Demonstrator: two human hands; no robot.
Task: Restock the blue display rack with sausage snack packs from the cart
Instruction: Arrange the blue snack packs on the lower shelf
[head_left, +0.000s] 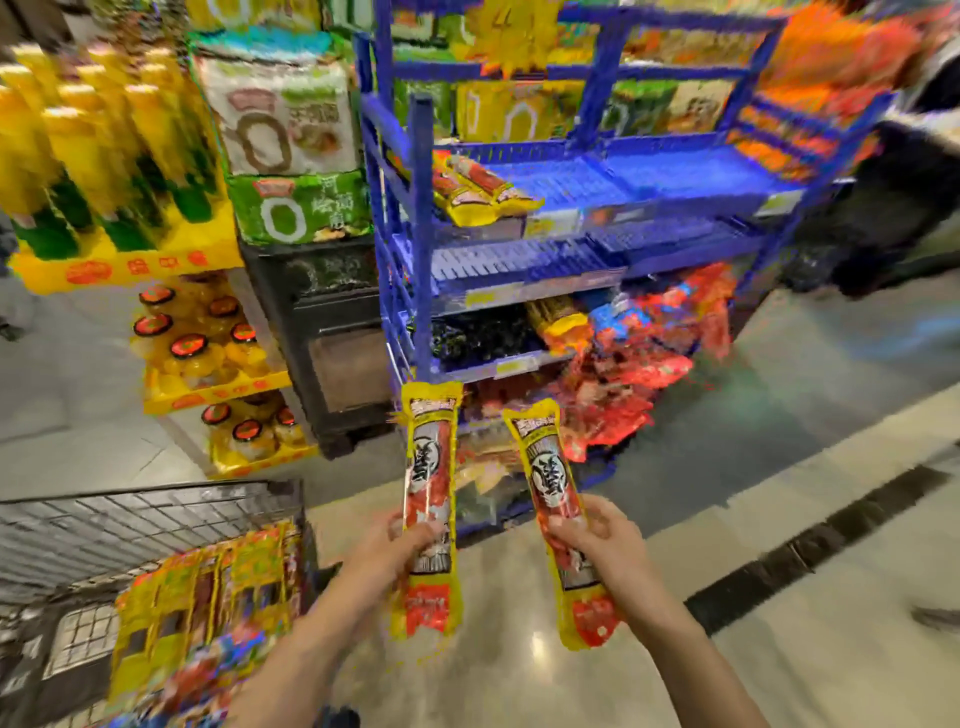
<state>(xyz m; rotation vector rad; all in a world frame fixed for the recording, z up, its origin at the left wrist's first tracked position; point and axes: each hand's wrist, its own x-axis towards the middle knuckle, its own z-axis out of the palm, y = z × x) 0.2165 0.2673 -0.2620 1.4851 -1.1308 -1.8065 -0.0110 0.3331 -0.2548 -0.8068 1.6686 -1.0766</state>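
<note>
While both arms reach forward over the pale floor (753, 649), I see my left hand (400, 545) curled round the lower half of one long yellow sausage pack (428, 499), held nearly upright. My right hand (602, 540) grips a second sausage pack (558, 514) the same way, this one leaning a little to the left at its top. Both packs are apart from each other and point up toward the blue display rack (421, 218) ahead.

On the rack, a few matching packs (480, 195) lie at the left end of an upper shelf whose remaining blue grid is bare. A lower shelf next down also shows bare slats. Further down sit dark packets (478, 332) and a loose heap of red snack bags (644, 353) spilling toward the floor, which lie between my hands and the bottom shelves.

At lower left the wire cart (145, 519) holds a stack of yellow and red packs (208, 608), blurred. Left of the rack stand a dark crate (332, 332) with green and white boxes (291, 156) on top, and yellow bottle displays (104, 150) with jars (192, 338) beneath. At far right a dark-clothed person (904, 197) stands beside the rack, blurred.
</note>
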